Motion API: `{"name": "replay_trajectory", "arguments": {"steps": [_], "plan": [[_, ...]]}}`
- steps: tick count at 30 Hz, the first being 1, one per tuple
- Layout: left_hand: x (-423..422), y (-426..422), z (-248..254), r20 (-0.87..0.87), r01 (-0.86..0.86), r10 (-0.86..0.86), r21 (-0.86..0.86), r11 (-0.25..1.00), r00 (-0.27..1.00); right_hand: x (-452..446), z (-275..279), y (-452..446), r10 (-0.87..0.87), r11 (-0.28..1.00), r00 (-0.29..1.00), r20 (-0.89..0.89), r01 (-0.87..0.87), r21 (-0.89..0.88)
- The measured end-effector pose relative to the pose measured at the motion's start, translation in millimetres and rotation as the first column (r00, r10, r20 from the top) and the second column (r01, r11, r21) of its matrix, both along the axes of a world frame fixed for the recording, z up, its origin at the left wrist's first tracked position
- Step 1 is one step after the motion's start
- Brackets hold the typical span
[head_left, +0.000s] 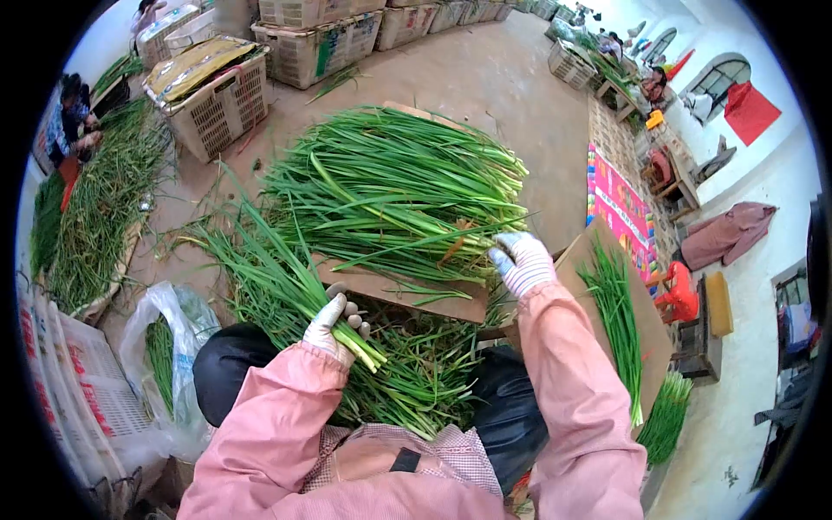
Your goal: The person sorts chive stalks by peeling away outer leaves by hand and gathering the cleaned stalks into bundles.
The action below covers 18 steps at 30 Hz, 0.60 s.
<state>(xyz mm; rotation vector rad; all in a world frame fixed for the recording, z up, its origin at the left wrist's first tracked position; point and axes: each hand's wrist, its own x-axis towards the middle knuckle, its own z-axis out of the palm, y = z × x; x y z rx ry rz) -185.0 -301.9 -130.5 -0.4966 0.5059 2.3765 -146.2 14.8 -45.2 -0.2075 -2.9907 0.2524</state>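
Observation:
My left hand (333, 324), in a white glove with grey fingertips, is closed around a small bunch of garlic chives (293, 276). The pale stem ends stick out below the fist and the green leaves fan up to the left. In front of me a large pile of garlic chives (381, 186) lies on a wooden board (451, 302), its pale ends to the right. My right hand (525, 263), in a striped white glove, pinches at the pale ends on the pile's right edge. Loose chives (407, 381) cover my lap.
A cardboard sheet (654, 338) with a few chives stands at right. A clear plastic bag (178, 347) and white crates (95, 381) are at left. Behind are a covered basket (217, 108) and stacked crates (316, 52). Other people sit at far left and far right.

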Motion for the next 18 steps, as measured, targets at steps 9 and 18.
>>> {"name": "replay_trajectory", "arguments": {"steps": [9,18], "plan": [[-1,-3,-8,-0.147,0.021,0.005,0.173,0.985,0.989,-5,42,-20,-0.133,0.990,0.988,-0.084,0.136,0.036],[2,-2,-8,-0.115,0.048,-0.030,0.151,0.987,0.993,-16,55,4,-0.170,0.970,0.984,0.053,0.176,-0.169]]}}
